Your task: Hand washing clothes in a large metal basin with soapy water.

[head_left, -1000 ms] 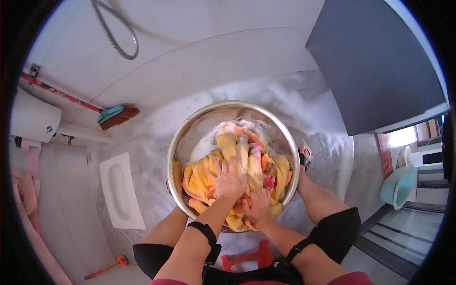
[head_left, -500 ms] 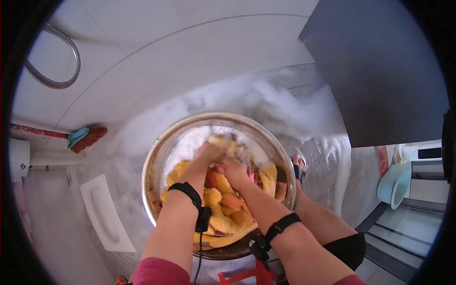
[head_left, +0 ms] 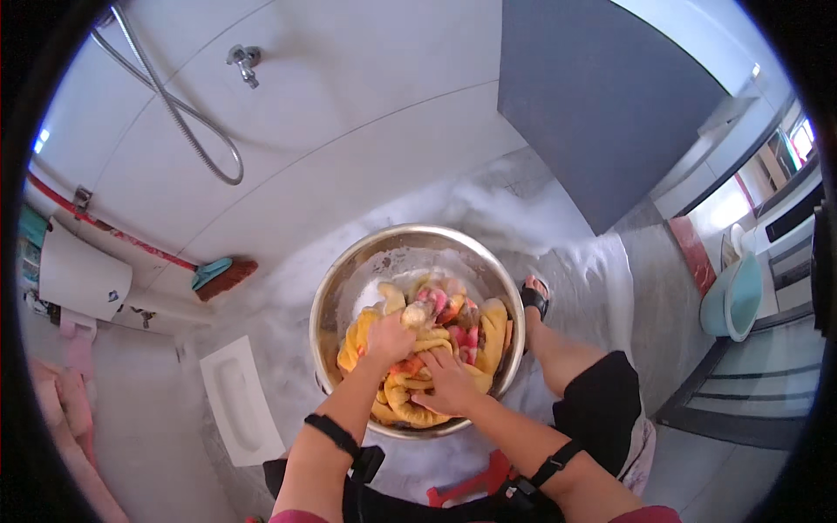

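A round metal basin (head_left: 324,305) stands on the wet floor in front of me, with wet, fluffy yellow cloth (head_left: 493,336) bunched inside it. Pink, red and orange patches (head_left: 466,338) show among its folds. White suds (head_left: 373,295) lie along the basin's far left inside. My left hand (head_left: 391,338) is closed around a fold near the middle of the heap. Close beside it, my right hand (head_left: 449,385) rests on the cloth with its fingers spread. A black strap with a small device circles each forearm.
Foam (head_left: 523,205) spreads over the floor beyond the basin. A red stool (head_left: 479,481) is close to me. The broom (head_left: 225,277) and a white recessed floor fixture (head_left: 237,401) are left; a dark grey panel (head_left: 602,105) and pale blue tub (head_left: 731,301) are right.
My view has shifted, showing more wall. Both hands have come nearer from the basin's far part. The right fingers, curled before, now lie spread, and the cloth is bunched differently.
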### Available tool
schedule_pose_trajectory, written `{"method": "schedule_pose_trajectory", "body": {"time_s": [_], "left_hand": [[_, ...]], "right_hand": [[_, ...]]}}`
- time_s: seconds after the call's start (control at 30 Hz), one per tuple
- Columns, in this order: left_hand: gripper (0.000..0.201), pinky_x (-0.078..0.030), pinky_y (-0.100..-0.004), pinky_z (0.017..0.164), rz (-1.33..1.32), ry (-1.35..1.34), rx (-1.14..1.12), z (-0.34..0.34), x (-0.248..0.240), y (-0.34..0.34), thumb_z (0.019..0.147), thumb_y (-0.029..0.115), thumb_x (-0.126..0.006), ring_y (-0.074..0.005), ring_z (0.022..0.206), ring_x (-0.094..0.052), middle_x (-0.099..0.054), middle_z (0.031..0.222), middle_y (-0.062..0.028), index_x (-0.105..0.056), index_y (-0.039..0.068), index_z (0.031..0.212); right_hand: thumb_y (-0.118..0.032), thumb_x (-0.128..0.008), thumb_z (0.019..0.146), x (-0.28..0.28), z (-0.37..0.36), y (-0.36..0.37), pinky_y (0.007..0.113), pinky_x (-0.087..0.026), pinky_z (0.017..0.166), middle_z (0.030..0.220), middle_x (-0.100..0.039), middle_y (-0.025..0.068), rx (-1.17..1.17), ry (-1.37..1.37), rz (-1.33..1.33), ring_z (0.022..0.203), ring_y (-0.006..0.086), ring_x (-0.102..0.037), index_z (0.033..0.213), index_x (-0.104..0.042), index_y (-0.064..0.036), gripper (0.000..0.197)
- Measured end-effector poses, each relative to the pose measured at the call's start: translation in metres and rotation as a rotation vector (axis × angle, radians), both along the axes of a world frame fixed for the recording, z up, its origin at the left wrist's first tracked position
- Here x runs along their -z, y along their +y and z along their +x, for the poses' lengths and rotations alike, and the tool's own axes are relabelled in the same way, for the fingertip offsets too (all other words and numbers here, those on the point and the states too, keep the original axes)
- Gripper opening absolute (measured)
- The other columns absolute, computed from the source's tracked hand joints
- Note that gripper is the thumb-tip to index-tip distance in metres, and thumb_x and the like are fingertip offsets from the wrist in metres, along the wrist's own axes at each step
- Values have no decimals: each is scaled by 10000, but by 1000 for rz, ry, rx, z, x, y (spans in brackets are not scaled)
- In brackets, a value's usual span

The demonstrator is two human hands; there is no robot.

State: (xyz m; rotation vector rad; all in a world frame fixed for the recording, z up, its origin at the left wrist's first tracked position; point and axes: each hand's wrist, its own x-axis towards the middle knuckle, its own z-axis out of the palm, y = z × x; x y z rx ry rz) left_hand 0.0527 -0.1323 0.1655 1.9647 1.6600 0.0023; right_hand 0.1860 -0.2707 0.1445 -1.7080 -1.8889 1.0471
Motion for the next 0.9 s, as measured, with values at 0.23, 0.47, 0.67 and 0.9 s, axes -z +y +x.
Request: {"method": "schedule_pose_trajectory", "body": {"time_s": [0.23,0.47,0.67,0.9], "left_hand": [[410,-511,-508,864,140,-88,-16,-32,-83,-117,749,186,-644,-419,961,-662,-699,984,-237,-687,86,1144],[535,-542,-534,815,52,-94,-120,-60,-42,-186,780,308,-705,-423,917,-682,-690,972,-260,-616,101,1265],[683,-541,-549,785,-174,50,-77,-44,7,-185,767,308,-718,-480,857,-670,-678,928,-294,-459,46,1342],[491,-533,-475,862,-216,-419,-213,-61,63,-165,741,268,-759,-423,959,-672,-686,1021,-237,-623,46,1158]], "right_hand": [[-418,-778,756,-19,-18,-73,546,-271,1141,1483,-420,86,-237,-352,204,1435,260,-314,1417,-473,-146,777],[-147,-655,834,11,17,-76,492,-419,1060,1314,-613,73,-488,-27,370,1303,241,-523,1152,-700,-160,321],[-365,-742,852,-25,37,79,410,-542,866,1115,-692,176,254,70,117,1010,325,-688,1163,-637,-59,449],[-780,-632,738,60,16,211,453,-361,1127,1486,-442,229,7,-24,-418,1369,393,-425,1374,-553,-53,969]]}}
